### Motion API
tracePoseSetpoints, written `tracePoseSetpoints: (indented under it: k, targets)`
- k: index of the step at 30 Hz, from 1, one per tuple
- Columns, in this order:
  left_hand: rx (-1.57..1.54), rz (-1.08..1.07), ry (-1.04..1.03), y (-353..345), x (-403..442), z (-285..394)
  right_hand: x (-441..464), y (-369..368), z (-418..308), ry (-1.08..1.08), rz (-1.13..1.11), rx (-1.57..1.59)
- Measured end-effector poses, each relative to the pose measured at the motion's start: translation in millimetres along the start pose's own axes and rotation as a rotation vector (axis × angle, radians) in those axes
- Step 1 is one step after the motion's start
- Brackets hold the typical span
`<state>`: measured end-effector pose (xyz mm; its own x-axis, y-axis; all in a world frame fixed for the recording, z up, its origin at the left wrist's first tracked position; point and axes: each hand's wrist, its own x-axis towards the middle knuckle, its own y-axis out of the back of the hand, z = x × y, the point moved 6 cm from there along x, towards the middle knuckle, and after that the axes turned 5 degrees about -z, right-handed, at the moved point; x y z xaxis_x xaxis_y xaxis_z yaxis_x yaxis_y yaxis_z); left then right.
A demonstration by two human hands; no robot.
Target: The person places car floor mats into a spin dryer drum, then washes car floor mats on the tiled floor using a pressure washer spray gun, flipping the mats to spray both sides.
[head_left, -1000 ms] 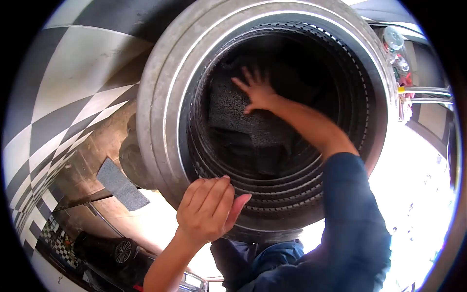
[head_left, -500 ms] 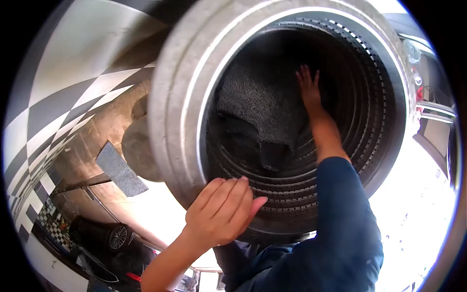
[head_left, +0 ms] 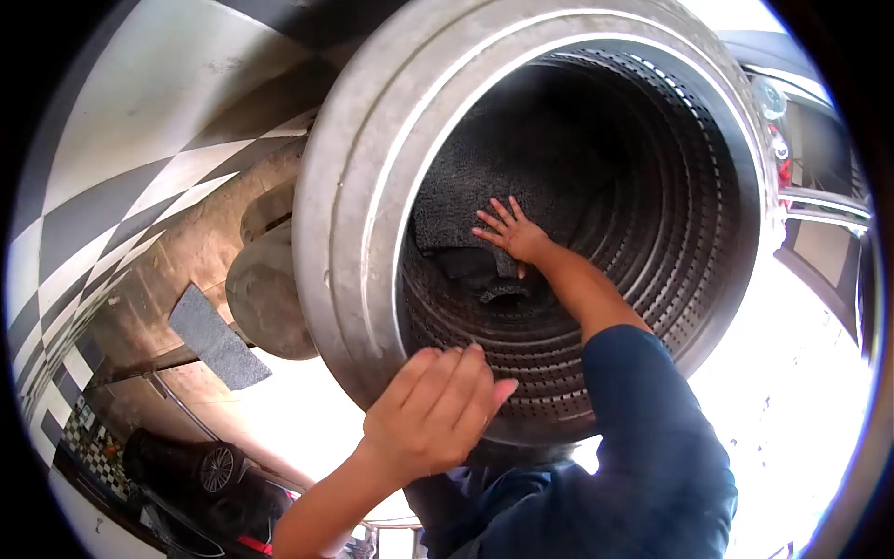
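A large metal drum point(head_left: 349, 177) with a perforated inner wall faces me, its round mouth open. Inside lies a dark grey, rough-textured piece of carpet mat point(head_left: 456, 210), partly in shadow and folded low down. My right hand point(head_left: 517, 235) reaches into the drum with fingers spread and lies flat against the mat. At the lower left of the mouth, my left hand point(head_left: 428, 410) has its fingers together and bent over the drum's rim; the fingertips' far side is hidden.
On the floor at left lies another grey mat piece point(head_left: 219, 337). Rounded metal parts point(head_left: 275, 293) stand beside the drum. A black car point(head_left: 191, 466) is at the lower left. Checkered wall tiles point(head_left: 121, 210) run along the left, and a bright metal bar point(head_left: 824, 207) is at right.
My right hand has moved left and down, from the mat's right side onto its front. The mat's lower flap has been pushed in and folded. My left hand stays at the rim.
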<state>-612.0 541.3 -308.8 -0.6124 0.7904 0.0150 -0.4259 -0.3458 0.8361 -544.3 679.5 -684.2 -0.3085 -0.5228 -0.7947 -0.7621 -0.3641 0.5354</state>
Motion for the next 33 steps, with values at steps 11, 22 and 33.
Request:
tracePoseSetpoints:
  k: [11, 22, 33]
  targets:
    - [-0.166, 0.13, -0.029, 12, -22, -11, 18, 38, 28, -0.245, 0.736, 0.242]
    - [-0.11, 0.672, -0.165, 64, -69, 40, -109, 171, 17, 0.213, 0.382, 0.147]
    - [-0.501, 0.936, 2.057, -391, -626, 311, -319, 272, -186, 0.307, 0.752, 0.461]
